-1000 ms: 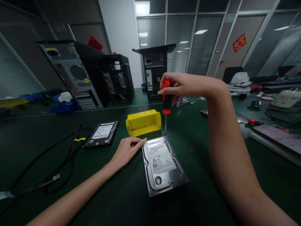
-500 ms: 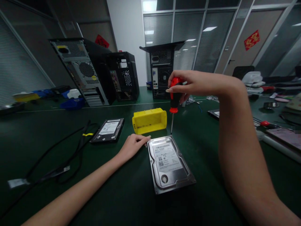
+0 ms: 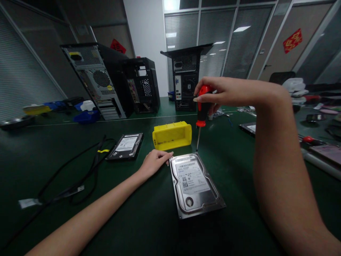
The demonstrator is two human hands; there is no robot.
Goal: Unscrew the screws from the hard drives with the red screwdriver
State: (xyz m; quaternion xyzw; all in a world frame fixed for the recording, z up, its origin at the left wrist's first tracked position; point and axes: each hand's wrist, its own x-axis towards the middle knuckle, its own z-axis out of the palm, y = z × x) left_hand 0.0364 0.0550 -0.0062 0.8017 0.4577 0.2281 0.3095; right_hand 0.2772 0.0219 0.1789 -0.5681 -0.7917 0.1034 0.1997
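Observation:
A silver hard drive (image 3: 195, 188) with a white label lies flat on the green table in front of me. My left hand (image 3: 156, 161) grips its far left corner, thumb on the top edge and the other fingers curled beside it. My right hand (image 3: 210, 96) is wrapped from above round the red and black handle of a screwdriver (image 3: 203, 112). The shaft points down, nearly upright, with its tip at the drive's far right corner. Whether a screw sits under the tip is too small to tell.
Just behind the drive, a yellow plastic bin (image 3: 172, 137) lies on its side. A second hard drive (image 3: 126, 145) and black cables (image 3: 93, 170) are to the left. Computer cases (image 3: 106, 81) stand at the back. Another screwdriver (image 3: 310, 140) lies far right.
The whole scene has shifted slightly right in the view. Both hands keep their holds, and the screwdriver tip stays at the same corner of the drive.

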